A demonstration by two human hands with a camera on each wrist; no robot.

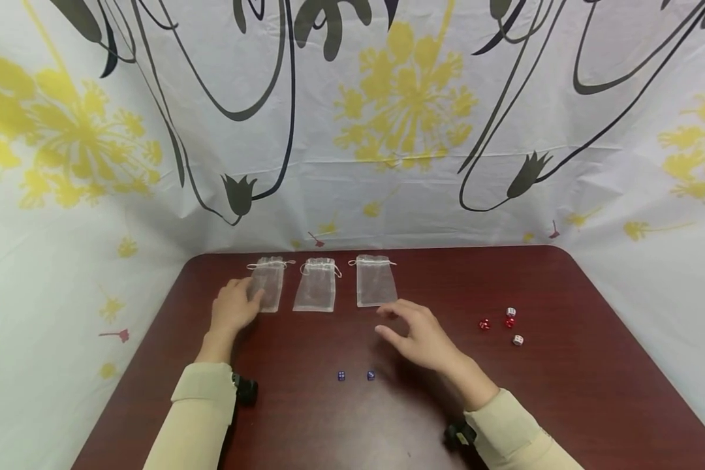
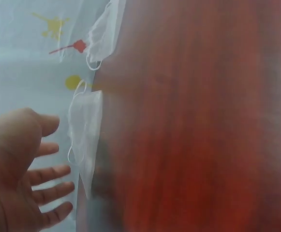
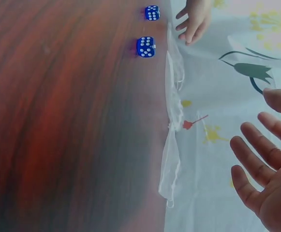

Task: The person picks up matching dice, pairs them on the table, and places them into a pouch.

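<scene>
Three sheer white drawstring pouches lie in a row near the table's far edge: a left pouch [image 1: 270,287], a middle pouch [image 1: 315,290] and a right pouch [image 1: 375,285]. My left hand [image 1: 233,309] is at the left pouch's near-left side, its fingers loosely bent; whether they touch the mesh I cannot tell. By the right pouch's lower right corner, my right hand [image 1: 421,337] hovers with spread, relaxed fingers and holds nothing. Two blue dice lie nearer to me, a left blue die [image 1: 341,376] and a right blue die [image 1: 371,375], which the right wrist view also shows.
On the table's right side sit two red dice, one red die [image 1: 484,324] apart and another red die [image 1: 510,322] beside a white die [image 1: 511,312]. A second white die [image 1: 518,340] lies closer to me. A patterned cloth [image 1: 329,143] hangs behind the dark red table [image 1: 305,431].
</scene>
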